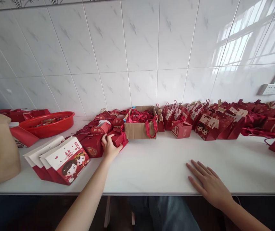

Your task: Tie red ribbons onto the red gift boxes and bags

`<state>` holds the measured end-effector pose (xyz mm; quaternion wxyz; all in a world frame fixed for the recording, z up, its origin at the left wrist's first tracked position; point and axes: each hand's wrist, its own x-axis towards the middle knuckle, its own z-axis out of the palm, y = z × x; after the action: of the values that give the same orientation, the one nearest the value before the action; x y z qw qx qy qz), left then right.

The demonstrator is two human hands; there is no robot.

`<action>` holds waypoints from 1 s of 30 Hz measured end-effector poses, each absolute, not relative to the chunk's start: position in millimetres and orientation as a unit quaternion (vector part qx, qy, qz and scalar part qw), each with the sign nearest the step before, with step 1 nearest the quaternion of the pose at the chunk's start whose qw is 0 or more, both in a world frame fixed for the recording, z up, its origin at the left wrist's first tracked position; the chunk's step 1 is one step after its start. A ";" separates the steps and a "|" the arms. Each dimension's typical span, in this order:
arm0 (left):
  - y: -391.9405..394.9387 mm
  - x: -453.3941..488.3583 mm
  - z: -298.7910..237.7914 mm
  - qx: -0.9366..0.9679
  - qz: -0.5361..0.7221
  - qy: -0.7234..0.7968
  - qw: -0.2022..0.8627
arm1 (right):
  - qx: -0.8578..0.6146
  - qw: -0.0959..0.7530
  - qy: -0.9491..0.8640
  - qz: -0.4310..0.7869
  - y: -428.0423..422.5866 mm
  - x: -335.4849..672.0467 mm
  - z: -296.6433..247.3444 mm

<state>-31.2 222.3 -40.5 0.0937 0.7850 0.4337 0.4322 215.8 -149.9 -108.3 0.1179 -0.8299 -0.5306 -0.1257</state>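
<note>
Head view: left hand (109,148) clasps the small red box (118,138) just left of the cardboard carton (137,131), while right hand (209,183) lies flat on the counter (156,166), fingers (196,167) spread.

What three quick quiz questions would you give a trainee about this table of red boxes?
1. True or false: the right hand lies flat on the white table, holding nothing.
2. What does the left hand touch? A) a small red box B) a glass bottle C) a pair of scissors
3. Fill in: the cardboard box holds red ____.
Key: 1 true; 2 A; 3 ribbons.
</note>
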 end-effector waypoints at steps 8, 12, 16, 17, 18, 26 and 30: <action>222.0 -38.8 -29.8 0.825 0.385 0.397 0.116 | -0.830 0.121 -0.532 -0.119 -148.3 219.1 -110.0; 210.0 -51.7 -16.2 0.817 0.356 0.439 0.120 | -0.824 0.099 -0.552 -0.080 -147.6 232.0 -107.5; 176.2 -85.5 -13.4 0.794 0.338 0.489 0.129 | -0.825 0.057 -0.562 -0.011 -137.0 237.9 -84.2; 165.2 -94.0 -13.5 0.808 0.332 0.465 0.143 | -0.823 0.050 -0.565 0.004 -130.1 235.1 -72.5; 153.9 -100.6 -13.3 0.830 0.330 0.420 0.159 | -0.816 0.057 -0.575 0.015 -121.0 230.4 -58.4; 98.7 -51.5 4.8 0.888 0.111 0.145 0.422 | -0.724 0.302 -0.568 0.251 -5.7 184.8 42.5; 109.2 -5.3 2.4 0.901 0.127 0.136 0.392 | -0.715 0.325 -0.574 0.232 32.5 196.5 46.3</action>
<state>-5.3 109.2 2.4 0.3918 0.9010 0.1361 0.1273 196.5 32.5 46.3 0.3246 -0.7152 -0.5741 0.2316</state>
